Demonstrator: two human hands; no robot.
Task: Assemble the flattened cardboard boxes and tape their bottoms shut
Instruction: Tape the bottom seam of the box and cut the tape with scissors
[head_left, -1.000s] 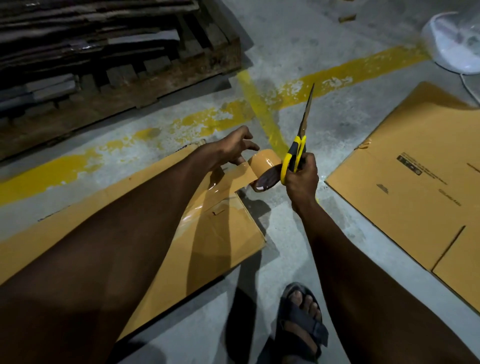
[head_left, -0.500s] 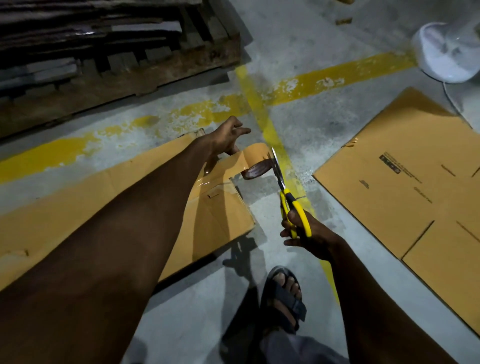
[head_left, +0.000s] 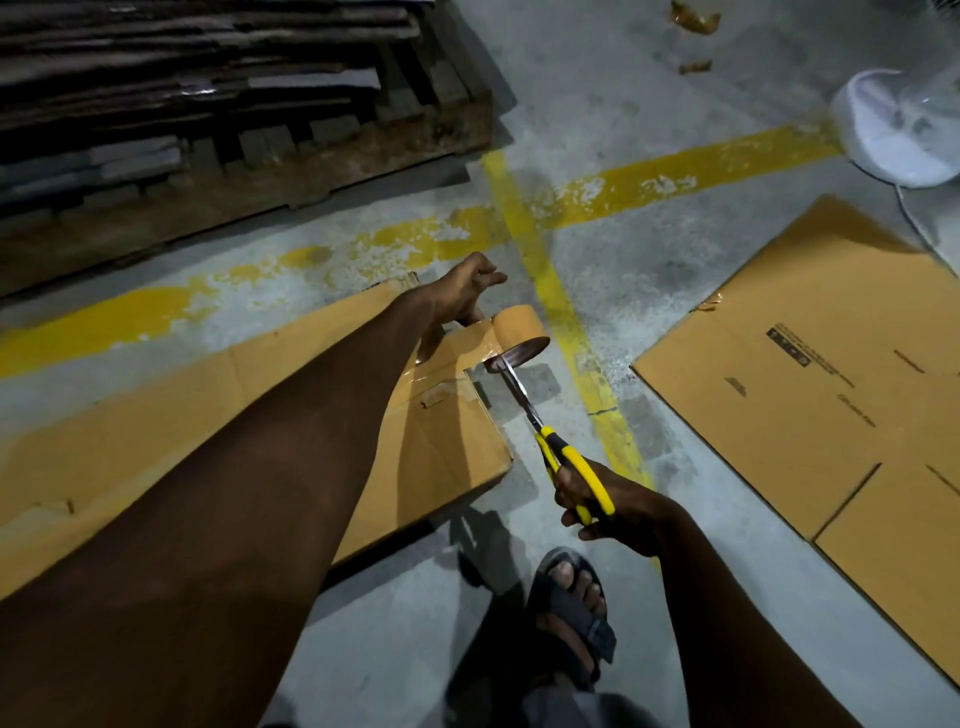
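Brown tape runs from the end of the cardboard box (head_left: 457, 447) to the tape roll (head_left: 519, 328), which hangs just past the box's far corner. The left hand (head_left: 465, 291) reaches across the box and grips the roll from behind, its fingers curled but partly hidden. It is probably pulling the strip taut so that it cuts cleanly. The right hand (head_left: 610, 506), nearer the person than the roll, is closed through the yellow handles of the scissors (head_left: 569, 460). The blades look nearly shut, and their tips meet the strip in the gap between the box corner and the roll. The scissors point away from the person and slightly left, their long axis aimed at the roll. The box lies on the floor, stretching left from the roll. A flat cardboard sheet (head_left: 805, 415) lies well to the right of the roll.
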